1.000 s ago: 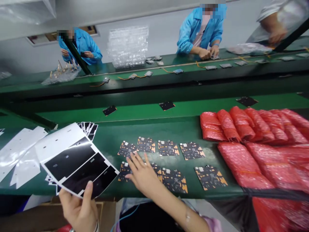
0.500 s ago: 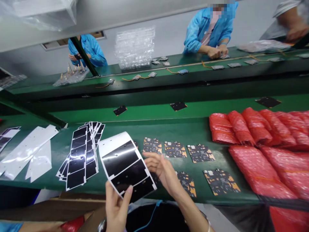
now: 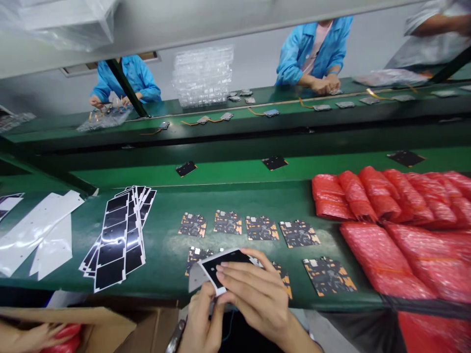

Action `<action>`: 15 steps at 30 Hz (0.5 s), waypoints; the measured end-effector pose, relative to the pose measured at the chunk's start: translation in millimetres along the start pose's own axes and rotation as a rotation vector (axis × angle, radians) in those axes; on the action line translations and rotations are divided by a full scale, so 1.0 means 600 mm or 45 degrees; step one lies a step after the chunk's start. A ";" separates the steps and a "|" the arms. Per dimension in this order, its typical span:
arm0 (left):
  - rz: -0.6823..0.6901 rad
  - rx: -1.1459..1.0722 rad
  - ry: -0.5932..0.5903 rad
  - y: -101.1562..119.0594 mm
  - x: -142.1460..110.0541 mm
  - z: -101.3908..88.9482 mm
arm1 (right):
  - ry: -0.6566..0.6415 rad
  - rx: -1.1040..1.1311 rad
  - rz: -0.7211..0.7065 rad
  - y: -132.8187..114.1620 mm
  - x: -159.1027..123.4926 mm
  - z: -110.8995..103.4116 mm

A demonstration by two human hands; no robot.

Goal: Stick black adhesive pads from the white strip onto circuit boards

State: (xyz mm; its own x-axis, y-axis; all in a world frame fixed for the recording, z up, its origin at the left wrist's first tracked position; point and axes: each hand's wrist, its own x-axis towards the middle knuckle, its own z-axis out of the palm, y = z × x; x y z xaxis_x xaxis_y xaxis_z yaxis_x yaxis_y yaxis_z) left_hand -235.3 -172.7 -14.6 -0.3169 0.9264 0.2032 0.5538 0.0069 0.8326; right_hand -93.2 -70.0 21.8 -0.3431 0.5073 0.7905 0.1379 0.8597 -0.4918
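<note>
My left hand (image 3: 200, 321) and my right hand (image 3: 253, 294) meet at the near edge of the green bench. Both are closed on a white backing sheet with black rectangular stickers (image 3: 218, 267), held curled and foreshortened toward me. My right fingers lie across the sheet's black face; my left thumb pinches its near end. Just beyond the sheet lie several black-and-orange circuit boards (image 3: 262, 228) in two rows. A fanned stack of the same sticker sheets (image 3: 119, 235) rests on the bench to the left.
Red plastic-wrapped packs (image 3: 390, 230) crowd the bench at right. Bare white backing sheets (image 3: 37, 235) lie far left. A brown cardboard box (image 3: 95, 328) sits below left. Behind runs a green conveyor (image 3: 235, 171) carrying black parts; people in blue coats work across it.
The sticker sheet has come from the left to the middle, in front of me. My right hand left the boards and took hold of the sheet, which is now bent and held by both hands.
</note>
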 end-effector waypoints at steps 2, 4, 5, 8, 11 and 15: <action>0.154 0.067 0.026 0.007 0.012 -0.007 | -0.031 0.081 0.028 0.000 0.000 -0.008; 0.324 0.110 -0.011 0.009 0.021 -0.015 | -0.074 0.202 0.093 -0.001 0.003 -0.013; 0.393 0.118 -0.044 0.007 0.022 -0.017 | -0.088 0.282 0.158 0.000 0.004 -0.016; 0.369 0.067 -0.002 -0.004 0.011 -0.004 | 0.061 0.443 0.588 0.012 0.008 -0.024; 0.033 -0.069 0.222 -0.009 -0.009 0.028 | 0.734 0.244 1.084 0.029 0.002 -0.038; -0.269 -0.188 0.099 0.007 -0.014 0.053 | 0.934 -0.218 0.763 0.013 -0.020 -0.046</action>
State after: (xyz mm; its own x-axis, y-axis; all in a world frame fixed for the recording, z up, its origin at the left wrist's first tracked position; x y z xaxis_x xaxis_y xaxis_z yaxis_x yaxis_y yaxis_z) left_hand -205.8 -168.5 -29.0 -0.4745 0.8788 0.0511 0.3524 0.1364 0.9258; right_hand -62.1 -67.7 18.4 0.4871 0.7261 0.4853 0.2548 0.4133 -0.8742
